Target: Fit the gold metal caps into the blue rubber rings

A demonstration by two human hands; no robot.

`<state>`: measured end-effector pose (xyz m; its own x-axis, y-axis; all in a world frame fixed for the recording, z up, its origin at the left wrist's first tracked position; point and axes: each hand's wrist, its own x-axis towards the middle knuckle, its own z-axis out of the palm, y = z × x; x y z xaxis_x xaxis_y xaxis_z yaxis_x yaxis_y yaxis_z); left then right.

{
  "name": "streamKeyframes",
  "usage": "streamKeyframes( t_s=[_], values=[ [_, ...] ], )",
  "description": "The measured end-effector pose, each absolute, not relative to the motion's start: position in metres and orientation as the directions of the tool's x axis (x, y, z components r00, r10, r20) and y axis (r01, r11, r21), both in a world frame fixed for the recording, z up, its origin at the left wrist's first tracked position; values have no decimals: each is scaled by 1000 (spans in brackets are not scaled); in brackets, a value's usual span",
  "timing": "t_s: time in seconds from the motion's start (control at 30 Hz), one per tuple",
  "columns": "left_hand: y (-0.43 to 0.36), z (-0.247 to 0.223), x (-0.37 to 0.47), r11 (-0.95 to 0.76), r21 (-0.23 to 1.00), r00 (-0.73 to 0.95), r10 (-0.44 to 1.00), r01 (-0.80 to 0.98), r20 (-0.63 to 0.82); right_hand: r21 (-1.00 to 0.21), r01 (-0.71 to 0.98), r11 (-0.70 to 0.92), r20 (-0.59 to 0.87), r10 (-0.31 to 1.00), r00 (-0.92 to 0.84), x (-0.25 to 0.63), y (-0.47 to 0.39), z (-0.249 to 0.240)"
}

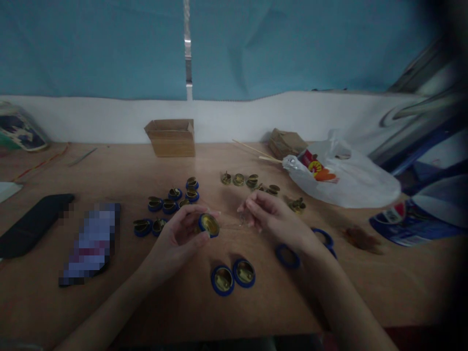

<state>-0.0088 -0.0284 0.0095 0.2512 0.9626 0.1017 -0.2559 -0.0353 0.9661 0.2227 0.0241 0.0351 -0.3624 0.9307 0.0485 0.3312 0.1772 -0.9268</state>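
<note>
My left hand (177, 235) is closed around the edge of a round brass-coloured cap with a blue ring (209, 225), its hollow face turned up. To its right, my right hand (272, 214) is in a pinch; a faint thin clear thing shows below the fingertips, too blurred to name. Below the hands two blue-ringed caps (222, 279) lie side by side on the table. Several more ringed caps (170, 205) with raised inner flaps stand behind my left hand. Beyond my right hand are several brass caps without rings (239, 179). Loose blue rings (287, 256) lie by my right forearm, partly hidden.
An open cardboard box (173, 141) stands against the back wall. At right are a brown paper packet (287, 142), a white plastic bag (365, 178) with sticks, and a blue packet (405, 224). Left are a dark phone-like slab (34, 224) and a blurred-out flat object (91, 243).
</note>
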Motion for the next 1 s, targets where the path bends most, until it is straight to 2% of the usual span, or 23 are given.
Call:
streamKeyframes(
  t_s=[0.07,0.17,0.27,0.37,0.77,0.9,1.0],
  values=[
    [-28,9,-9,-18,963,258,962,-269,90,-989,127,72,11,904,-427,218,19,37],
    [-28,10,-8,11,966,279,958,-258,64,-994,-105,-24,28,884,-466,209,13,33],
    [-29,12,-7,7,981,263,964,-196,46,-962,-239,-134,8,857,-515,200,9,26],
    [-29,12,-7,-27,991,233,971,-131,57,-936,-301,-185,13,834,-552,190,7,20],
    [-27,5,-5,-54,983,240,966,-176,96,-988,-152,-35,55,831,-553,184,4,16],
    [-27,3,-5,-68,985,226,969,-157,103,-992,-83,95,125,818,-562,182,2,19],
    [-29,5,-4,-92,982,219,967,-168,128,-958,15,286,235,815,-529,181,0,22]
  ],
)
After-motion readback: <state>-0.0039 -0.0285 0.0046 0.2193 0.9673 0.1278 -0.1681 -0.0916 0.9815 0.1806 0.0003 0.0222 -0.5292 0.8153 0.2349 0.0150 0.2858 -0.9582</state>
